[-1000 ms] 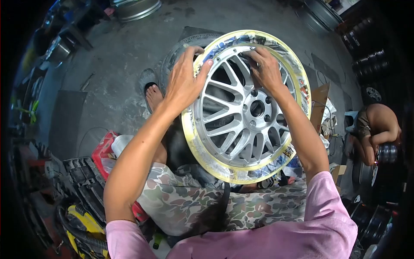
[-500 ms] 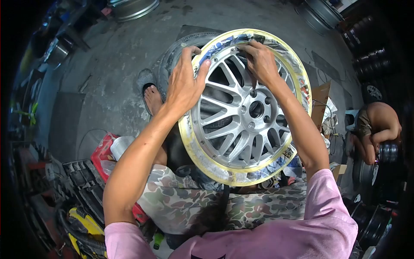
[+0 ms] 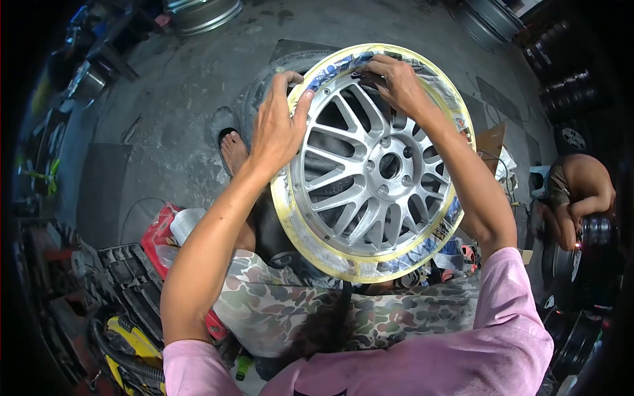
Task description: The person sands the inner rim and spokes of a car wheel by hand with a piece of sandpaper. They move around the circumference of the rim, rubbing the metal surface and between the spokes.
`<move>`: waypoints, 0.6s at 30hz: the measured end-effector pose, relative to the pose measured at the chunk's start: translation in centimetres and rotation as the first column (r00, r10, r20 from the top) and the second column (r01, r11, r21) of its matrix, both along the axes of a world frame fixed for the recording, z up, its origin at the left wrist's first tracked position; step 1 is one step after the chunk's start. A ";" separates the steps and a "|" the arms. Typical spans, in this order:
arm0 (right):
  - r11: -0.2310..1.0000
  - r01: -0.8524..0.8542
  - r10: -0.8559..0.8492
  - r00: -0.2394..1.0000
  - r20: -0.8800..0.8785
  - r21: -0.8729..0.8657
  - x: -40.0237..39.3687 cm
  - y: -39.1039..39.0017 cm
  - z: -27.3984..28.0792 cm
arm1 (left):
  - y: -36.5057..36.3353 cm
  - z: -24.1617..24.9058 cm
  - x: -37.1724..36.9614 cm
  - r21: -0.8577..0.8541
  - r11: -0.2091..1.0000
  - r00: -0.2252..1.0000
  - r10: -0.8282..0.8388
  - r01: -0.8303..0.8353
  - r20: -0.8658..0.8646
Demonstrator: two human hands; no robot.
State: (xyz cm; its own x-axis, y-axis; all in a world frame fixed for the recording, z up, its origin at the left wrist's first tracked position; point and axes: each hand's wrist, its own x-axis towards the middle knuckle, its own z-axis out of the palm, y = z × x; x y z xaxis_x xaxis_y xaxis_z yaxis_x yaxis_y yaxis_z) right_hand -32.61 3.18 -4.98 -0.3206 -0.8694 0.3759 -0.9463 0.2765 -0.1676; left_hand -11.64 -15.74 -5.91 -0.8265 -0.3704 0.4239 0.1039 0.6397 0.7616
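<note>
Workshop floor of stained grey concrete (image 3: pixel 178 99), seen from above, with loose wheels at its edges and a second person (image 3: pixel 581 191) crouched over another rim at far right. A silver multi-spoke alloy wheel (image 3: pixel 370 178) stands tilted on the lap of the seated person, propped against camouflage-patterned shorts (image 3: pixel 317 310). Its outer lip is wrapped in a band of yellowish masking tape and printed newspaper (image 3: pixel 422 241), while the spokes and hub remain bare metal.

The left hand (image 3: pixel 277 129) clasps the rim at its upper left, thumb on the face side and fingers curled over the taped edge, steadying the wheel. The right hand (image 3: pixel 393 82) is at the top of the rim, just to the right of that grip, its fingertips pinched on or pressing the paper masking there; whether it actually holds a loose end cannot be told.

Judged from the covering, the masking runs almost the whole way round the lip and looks largely complete. The section beneath the right hand appears to be the part in hand, and the paper there lies creased rather than flat. Below the left forearm, a red plastic case (image 3: pixel 162 231) and a black tool tray (image 3: pixel 129 270) lie on the floor. A bare foot in a sandal (image 3: pixel 232 148) rests beyond the left-hand grip.
</note>
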 end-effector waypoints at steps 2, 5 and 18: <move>0.989 -0.012 0.018 0.999 0.037 -0.150 1.5 -0.8 -1.5 | 0.1 -0.1 -0.1 -0.002 1.000 1.000 -0.001 0.001 -0.011; 0.981 -0.166 0.174 0.982 0.068 -0.105 5.4 -3.0 -1.2 | 0.0 0.0 0.1 0.005 1.000 1.000 0.000 0.000 -0.002; 0.966 0.245 -0.246 0.969 -0.002 -0.079 -0.9 2.5 -1.4 | -0.2 0.0 0.0 0.070 0.998 1.000 0.003 -0.003 -0.005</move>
State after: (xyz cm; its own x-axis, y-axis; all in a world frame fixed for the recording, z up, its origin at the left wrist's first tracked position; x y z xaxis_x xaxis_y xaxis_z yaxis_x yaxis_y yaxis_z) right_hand -33.52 5.65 -6.34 -0.5159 -0.7327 0.4438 -0.8530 0.4871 -0.1874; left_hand -11.65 -15.90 -5.93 -0.8233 -0.4015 0.4013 0.1062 0.5855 0.8037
